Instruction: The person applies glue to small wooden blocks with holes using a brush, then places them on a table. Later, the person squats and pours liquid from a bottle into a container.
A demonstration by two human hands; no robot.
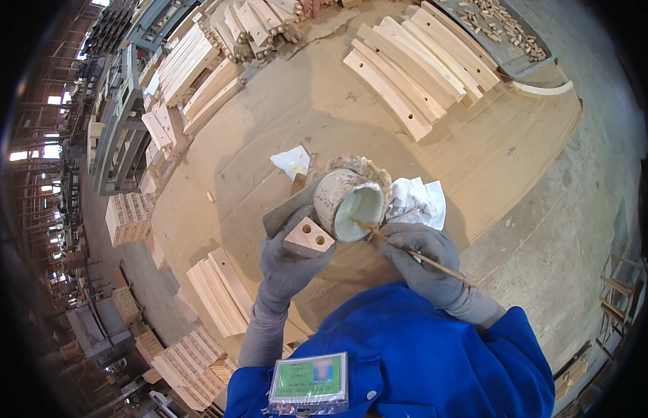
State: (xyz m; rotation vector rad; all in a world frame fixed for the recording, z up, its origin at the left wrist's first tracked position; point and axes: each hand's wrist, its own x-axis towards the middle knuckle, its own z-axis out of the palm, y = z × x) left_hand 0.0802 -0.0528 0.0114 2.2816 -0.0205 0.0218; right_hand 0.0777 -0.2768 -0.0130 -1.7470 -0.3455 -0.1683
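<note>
My left hand (285, 263), in a grey glove, is closed around a pale wooden piece (310, 237) whose end face shows two round holes. Thin and stick-like, a wooden brush (435, 265) is gripped in my gloved right hand (427, 252). Its tip reaches into the mouth of a crusted pot (332, 198), where a pale, whitish-green paste (364, 209) lines the inside. The pot leans toward me, just beyond the wooden piece. Crumpled white cloth or paper (416, 202) lies right of the pot, and a smaller white scrap (291, 161) lies to its left.
Curved wooden slats with holes (421, 66) lie at the far right of the brown tabletop (512, 150). Beyond them is a metal tray (501, 35) of small dowels. More slats (221, 291) lie at left. Stacked wooden parts (191, 369) stand lower left.
</note>
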